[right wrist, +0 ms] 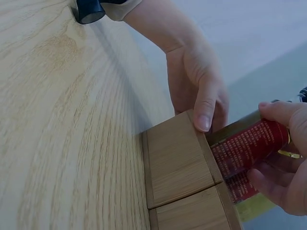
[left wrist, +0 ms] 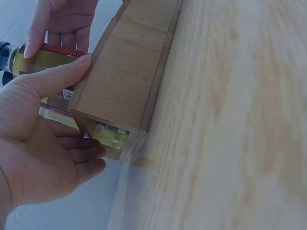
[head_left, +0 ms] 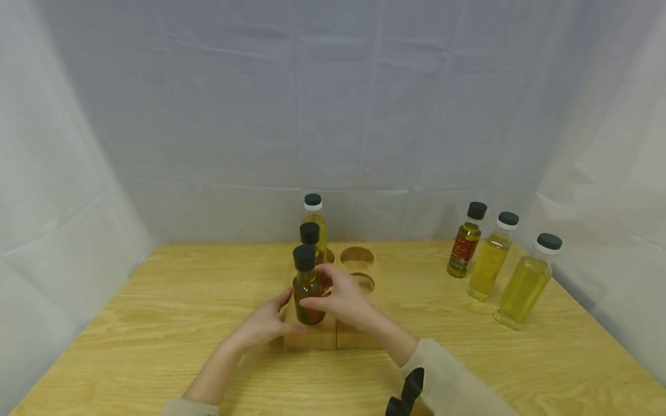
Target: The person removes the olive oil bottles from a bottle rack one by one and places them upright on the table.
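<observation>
A small dark-capped oil bottle [head_left: 306, 292] with a red label [right wrist: 249, 146] stands upright in the front hole of the left wooden bottle rack [head_left: 310, 341]. My right hand [head_left: 343, 294] grips it from the right, thumb in front and fingers behind. At the rack's front left corner is my left hand [head_left: 262, 323]; its thumb lies on the top edge and its fingers bend against the open side, as the left wrist view shows. Behind the gripped bottle stand another black-capped bottle [head_left: 309, 233] and a taller yellow oil bottle [head_left: 313, 216], both partly hidden.
A second wooden rack [head_left: 359, 338] with round holes adjoins on the right. Towards the table's right edge stand a red-labelled bottle [head_left: 463, 248] and two square oil bottles [head_left: 489, 260], [head_left: 522, 289]. White sheeting [head_left: 333, 115] hangs behind and on both sides.
</observation>
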The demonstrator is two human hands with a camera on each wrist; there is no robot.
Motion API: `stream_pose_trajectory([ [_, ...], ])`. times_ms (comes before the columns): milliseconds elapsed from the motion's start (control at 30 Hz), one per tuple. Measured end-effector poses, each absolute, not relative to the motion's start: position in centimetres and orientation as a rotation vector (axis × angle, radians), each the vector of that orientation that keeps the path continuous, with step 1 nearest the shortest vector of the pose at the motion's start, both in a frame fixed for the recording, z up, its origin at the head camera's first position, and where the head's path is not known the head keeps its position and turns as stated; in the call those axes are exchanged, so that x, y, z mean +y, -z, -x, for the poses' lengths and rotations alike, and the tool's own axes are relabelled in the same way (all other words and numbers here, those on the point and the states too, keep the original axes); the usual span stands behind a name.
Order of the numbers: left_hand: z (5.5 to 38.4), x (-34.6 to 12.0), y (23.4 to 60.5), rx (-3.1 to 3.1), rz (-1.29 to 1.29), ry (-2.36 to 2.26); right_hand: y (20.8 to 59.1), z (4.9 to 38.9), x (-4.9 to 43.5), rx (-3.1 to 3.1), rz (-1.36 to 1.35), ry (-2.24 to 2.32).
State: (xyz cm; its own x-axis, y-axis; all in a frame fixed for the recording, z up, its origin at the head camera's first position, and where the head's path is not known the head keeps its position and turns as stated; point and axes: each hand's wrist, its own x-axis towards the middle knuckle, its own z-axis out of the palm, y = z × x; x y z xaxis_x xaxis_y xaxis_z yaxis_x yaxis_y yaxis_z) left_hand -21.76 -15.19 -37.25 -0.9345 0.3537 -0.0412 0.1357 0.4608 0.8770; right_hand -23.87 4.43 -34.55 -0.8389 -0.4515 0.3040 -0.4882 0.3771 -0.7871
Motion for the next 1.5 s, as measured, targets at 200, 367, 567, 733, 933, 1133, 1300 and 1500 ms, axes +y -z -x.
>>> stream_pose_trajectory([
  [200, 21.8, -15.1, 37.4, 2.504, -0.41, -1.461, 34.7, 23.6, 4.5, -2.553, -0.882, -1.465],
  [367, 21.8, -15.1, 37.5, 2.515, -0.388, -1.446, 34.8, 23.6, 4.7, -2.496, -0.889, -1.476],
  [567, 21.8, -15.1, 37.5, 2.532, -0.358, -1.419, 33.6, 23.4, 4.9, -2.421, -0.828, -1.59],
  [733, 21.8, -15.1, 37.3, 2.538, -0.361, -1.417, 32.2, 23.6, 5.4, -2.336, -0.798, -1.636],
  [933, 21.8, -15.0, 37.3, 2.53, -0.364, -1.421, 30.7, 23.9, 6.3, -2.291, -0.798, -1.646],
  [1133, 21.8, -15.1, 37.4, 2.516, -0.385, -1.428, 30.0, 24.3, 7.8, -2.247, -0.775, -1.685],
  [1300, 21.7, -15.1, 37.5, 2.516, -0.404, -1.424, 29.4, 25.0, 9.7, -2.215, -0.73, -1.638],
  [1500, 21.7, -15.1, 37.6, 2.52, -0.411, -1.429, 28.9, 26.1, 12.6, -2.255, -0.604, -1.574],
])
